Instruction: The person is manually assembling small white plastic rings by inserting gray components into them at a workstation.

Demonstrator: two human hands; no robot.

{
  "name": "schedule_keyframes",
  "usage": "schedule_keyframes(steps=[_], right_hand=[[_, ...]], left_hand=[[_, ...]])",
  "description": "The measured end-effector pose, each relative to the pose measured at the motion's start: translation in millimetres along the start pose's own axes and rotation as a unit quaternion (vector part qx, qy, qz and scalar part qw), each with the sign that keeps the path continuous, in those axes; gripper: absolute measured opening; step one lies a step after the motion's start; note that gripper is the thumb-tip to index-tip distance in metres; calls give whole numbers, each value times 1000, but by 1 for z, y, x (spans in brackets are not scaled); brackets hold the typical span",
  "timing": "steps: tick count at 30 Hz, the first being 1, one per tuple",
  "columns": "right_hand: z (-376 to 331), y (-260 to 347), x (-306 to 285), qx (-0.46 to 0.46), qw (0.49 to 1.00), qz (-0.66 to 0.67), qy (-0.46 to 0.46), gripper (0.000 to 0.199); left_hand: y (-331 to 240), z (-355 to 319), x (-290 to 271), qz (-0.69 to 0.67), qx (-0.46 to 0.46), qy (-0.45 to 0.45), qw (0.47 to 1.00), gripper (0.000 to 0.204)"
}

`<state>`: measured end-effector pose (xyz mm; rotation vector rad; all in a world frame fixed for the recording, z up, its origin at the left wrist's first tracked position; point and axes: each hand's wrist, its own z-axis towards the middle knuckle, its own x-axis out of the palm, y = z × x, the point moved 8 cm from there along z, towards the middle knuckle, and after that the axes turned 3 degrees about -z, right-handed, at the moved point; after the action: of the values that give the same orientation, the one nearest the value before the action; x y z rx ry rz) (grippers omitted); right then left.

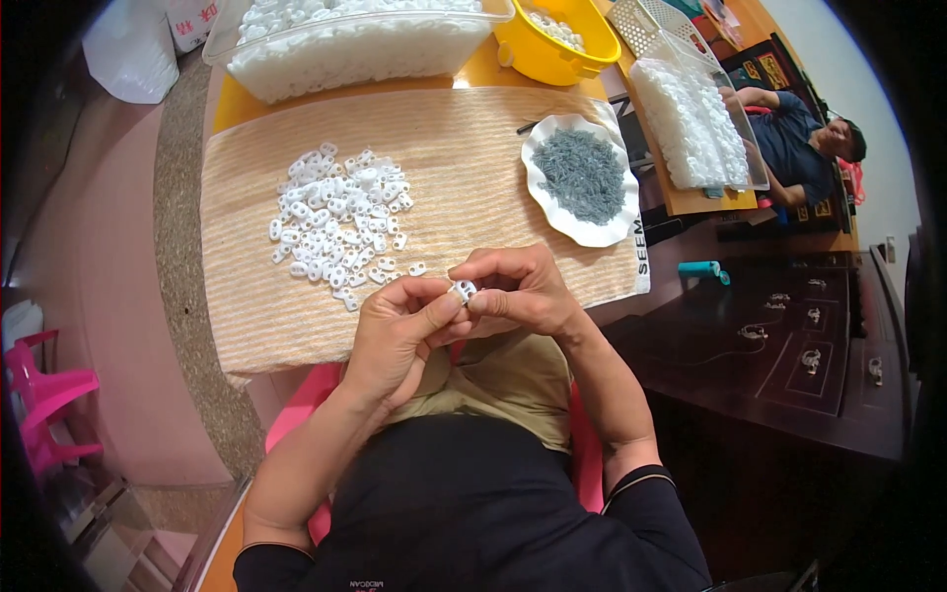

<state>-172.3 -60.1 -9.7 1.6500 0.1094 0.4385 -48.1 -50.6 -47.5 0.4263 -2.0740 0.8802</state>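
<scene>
Between my two hands, just off the near edge of the cloth, is a small white plastic piece with holes (465, 289). My left hand (402, 321) pinches it between thumb and fingers from the left. From the right, my right hand (521, 288) closes thumb and forefinger on the same piece. Whether a second small part is in the fingers is hidden. A loose pile of similar white two-holed pieces (340, 212) lies ahead of my left hand. Beyond my right hand sits a white scalloped plate (598, 234) full of thin dark grey slivers (580, 176).
A striped cloth (464, 148) covers the table. Along the far edge stand a clear bin (345, 59) of white pieces and a yellow basin (557, 61). A person (794, 138) sits at the far right beside another clear bin (691, 123). Pink stools (49, 395) are at the left.
</scene>
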Motion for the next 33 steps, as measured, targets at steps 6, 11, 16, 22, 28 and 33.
schedule_keyframes(steps=[6, 11, 16, 22, 28, 33], right_hand=[[-2, 4, 3, 16, 1000, -15, -6, 29], [-1, 12, 4, -31, 997, -65, -2, 28], [0, 17, 7, -58, 995, -82, -19, 27], [0, 29, 15, -91, 986, -140, -14, 27], [-2, 41, 24, -136, 976, -173, -2, 28], [-1, 37, 22, -104, 983, -149, -10, 26]], left_hand=[[2, 0, 2, -12, -15, 19, 1000, 10], [2, 1, 6, -16, -30, 40, 999, 9], [0, -1, 12, -36, -31, 67, 997, 8], [-3, -4, 16, -36, -18, 80, 996, 8], [-4, -7, 20, -28, 2, 84, 996, 7], [-8, -5, 22, -6, 14, 83, 996, 7]])
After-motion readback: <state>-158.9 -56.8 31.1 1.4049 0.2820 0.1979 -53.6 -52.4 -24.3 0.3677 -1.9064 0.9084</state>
